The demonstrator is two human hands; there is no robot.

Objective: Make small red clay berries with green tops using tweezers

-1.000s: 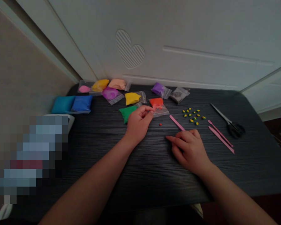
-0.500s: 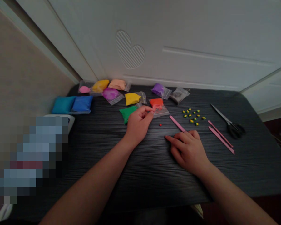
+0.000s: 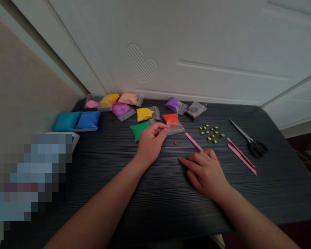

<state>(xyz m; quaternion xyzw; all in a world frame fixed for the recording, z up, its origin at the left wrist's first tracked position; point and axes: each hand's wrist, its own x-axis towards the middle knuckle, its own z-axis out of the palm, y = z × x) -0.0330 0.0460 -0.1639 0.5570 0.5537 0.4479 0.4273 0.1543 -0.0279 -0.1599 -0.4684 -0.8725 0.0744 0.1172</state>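
Note:
My left hand hovers by the green clay bag and the orange-red clay bag, thumb and forefinger pinched together. Whatever may be between those fingertips is too small to tell. My right hand rests on the dark table, forefinger stretched out with its tip on the surface and the other fingers loosely bent. Anything under that fingertip is hidden. A tiny red ball lies between the hands. Just beyond my right knuckles is a pink modelling tool, its near end hidden by the hand.
Several small yellow-and-green pieces sit to the right. Beyond them lie two more pink tools and black-handled scissors. Bagged clay lines the back, including yellow, purple and blue. A white panel stands behind.
The whole view has shifted, so the table sits slightly lower in the picture. My right forefinger has slid a little towards me. My left hand keeps its pinch.

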